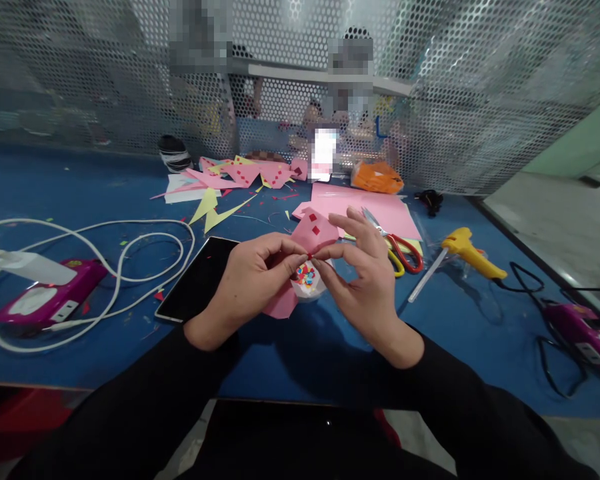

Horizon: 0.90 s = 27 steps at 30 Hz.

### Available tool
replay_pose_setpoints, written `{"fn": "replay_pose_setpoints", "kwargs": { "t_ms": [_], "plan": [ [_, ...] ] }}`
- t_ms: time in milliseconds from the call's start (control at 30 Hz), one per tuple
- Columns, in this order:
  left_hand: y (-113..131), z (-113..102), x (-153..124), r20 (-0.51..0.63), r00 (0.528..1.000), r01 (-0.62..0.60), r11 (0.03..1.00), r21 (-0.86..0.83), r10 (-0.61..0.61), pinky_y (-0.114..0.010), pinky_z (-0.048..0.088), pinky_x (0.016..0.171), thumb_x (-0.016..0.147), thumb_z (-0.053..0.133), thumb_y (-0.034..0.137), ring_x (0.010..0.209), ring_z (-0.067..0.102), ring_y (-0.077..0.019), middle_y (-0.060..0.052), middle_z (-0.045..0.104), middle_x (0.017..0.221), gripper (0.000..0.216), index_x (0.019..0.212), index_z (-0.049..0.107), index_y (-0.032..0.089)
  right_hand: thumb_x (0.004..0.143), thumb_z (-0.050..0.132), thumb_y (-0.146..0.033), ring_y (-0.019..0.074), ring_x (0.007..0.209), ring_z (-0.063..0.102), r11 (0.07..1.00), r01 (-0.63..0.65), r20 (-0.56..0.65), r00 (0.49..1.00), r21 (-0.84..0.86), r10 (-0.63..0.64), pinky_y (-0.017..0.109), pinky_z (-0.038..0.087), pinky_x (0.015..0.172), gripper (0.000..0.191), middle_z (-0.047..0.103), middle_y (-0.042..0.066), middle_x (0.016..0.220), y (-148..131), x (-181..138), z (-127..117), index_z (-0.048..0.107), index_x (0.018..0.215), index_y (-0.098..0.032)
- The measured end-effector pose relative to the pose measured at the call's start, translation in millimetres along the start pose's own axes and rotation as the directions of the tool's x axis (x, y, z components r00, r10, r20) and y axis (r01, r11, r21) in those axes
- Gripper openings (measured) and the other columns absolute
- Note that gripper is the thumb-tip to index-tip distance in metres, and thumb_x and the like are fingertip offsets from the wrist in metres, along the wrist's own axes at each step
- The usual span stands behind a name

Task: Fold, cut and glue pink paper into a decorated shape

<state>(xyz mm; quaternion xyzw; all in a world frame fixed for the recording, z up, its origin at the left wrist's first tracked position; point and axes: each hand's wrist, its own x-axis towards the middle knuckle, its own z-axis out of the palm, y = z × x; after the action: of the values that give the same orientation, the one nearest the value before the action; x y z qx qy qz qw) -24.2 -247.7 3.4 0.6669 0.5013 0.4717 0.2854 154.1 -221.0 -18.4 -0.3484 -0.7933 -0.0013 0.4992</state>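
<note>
My left hand (253, 277) is closed, thumb and forefinger pinched, with a folded pink paper piece (314, 227) held against it. Two red paper squares show on the upper part of the pink piece, and its lower part comes out below my fingers. My right hand (363, 273) pinches a tiny red paper bit (309, 257) where the fingertips of both hands meet; its other fingers are raised. Just under the fingertips is a small white container (310, 291) of red, blue and yellow paper bits. My fingers hide part of it.
Scissors (405, 252) lie on pink sheets (370, 203), left of a yellow glue gun (467, 252). A black tablet (200, 280), white cable (125, 250) and purple power strip (55, 297) are at left. Decorated pink paper (245, 175) lies behind, before a perforated metal screen (290, 40).
</note>
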Motion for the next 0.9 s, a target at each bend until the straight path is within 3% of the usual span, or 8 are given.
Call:
{"fn": "replay_pose_setpoints", "kwargs": {
  "t_ms": [333,500,600,700,767,900],
  "plan": [
    [-0.1,0.0,-0.2,-0.007,0.999,0.031,0.999,-0.023,-0.031,-0.025,0.048,0.067,0.085,0.069,0.028,0.07,0.063,-0.0125,-0.002,0.074,0.083,0.013,0.083,0.074,0.017,0.088,0.066,-0.021,0.0263,0.141,0.046,0.985,-0.091,0.044,0.995,0.147,0.085,0.053,0.035,0.117,0.004,0.064,0.01,0.136,-1.8,1.0,-1.4,0.069,0.086,-0.023],
    [-0.6,-0.5,-0.7,-0.005,0.995,0.103,0.992,-0.067,-0.103,-0.025,0.047,0.062,0.081,0.073,0.031,0.063,0.061,-0.0122,-0.001,0.071,0.073,0.015,0.079,0.072,0.016,0.084,0.07,-0.022,0.0254,0.135,0.053,0.89,-0.33,0.145,0.943,0.314,0.298,0.05,0.034,0.117,0.004,0.064,0.008,0.138,4.2,9.5,-11.0,0.072,0.082,-0.023],
    [0.0,-1.0,-0.8,-0.013,0.993,0.117,0.992,-0.053,-0.118,-0.026,0.047,0.061,0.081,0.072,0.032,0.061,0.061,-0.013,0.0,0.069,0.067,0.016,0.077,0.071,0.017,0.082,0.072,-0.024,0.0237,0.123,0.062,0.739,-0.509,0.286,0.861,0.442,0.421,0.047,0.041,0.11,0.003,0.072,0.005,0.121,10.6,14.7,-14.3,0.073,0.08,-0.024],
    [1.8,-1.0,-0.7,-0.019,0.991,0.135,0.99,-0.049,-0.136,-0.025,0.047,0.058,0.082,0.071,0.032,0.058,0.061,-0.0124,0.001,0.067,0.063,0.017,0.076,0.069,0.017,0.081,0.072,-0.027,0.0192,0.093,0.067,0.618,-0.609,0.402,0.793,0.496,0.458,0.04,0.05,0.09,0.005,0.075,0.001,0.091,13.8,16.8,-14.6,0.072,0.079,-0.023],
    [2.4,-0.4,-0.6,-0.016,0.988,0.151,0.986,-0.076,-0.152,-0.024,0.047,0.056,0.081,0.072,0.032,0.056,0.061,-0.0116,0.002,0.065,0.062,0.017,0.074,0.066,0.017,0.081,0.071,-0.027,0.0158,0.079,0.064,0.607,-0.629,0.433,0.777,0.486,0.457,0.036,0.05,0.08,0.006,0.072,-0.001,0.081,13.4,16.9,-14.6,0.072,0.079,-0.022],
    [-0.7,3.1,0.4,-0.045,0.971,0.22,0.954,-0.203,-0.234,-0.024,0.05,0.05,0.074,0.079,0.031,0.05,0.063,-0.0127,0.006,0.061,0.061,0.029,0.083,0.053,0.02,0.081,0.071,-0.027,0.0141,0.077,0.062,0.639,-0.61,0.43,0.789,0.468,0.439,0.033,0.048,0.077,0.008,0.071,0.0,0.079,10.6,16.9,-14.9,0.071,0.077,-0.02]
  ]
}}
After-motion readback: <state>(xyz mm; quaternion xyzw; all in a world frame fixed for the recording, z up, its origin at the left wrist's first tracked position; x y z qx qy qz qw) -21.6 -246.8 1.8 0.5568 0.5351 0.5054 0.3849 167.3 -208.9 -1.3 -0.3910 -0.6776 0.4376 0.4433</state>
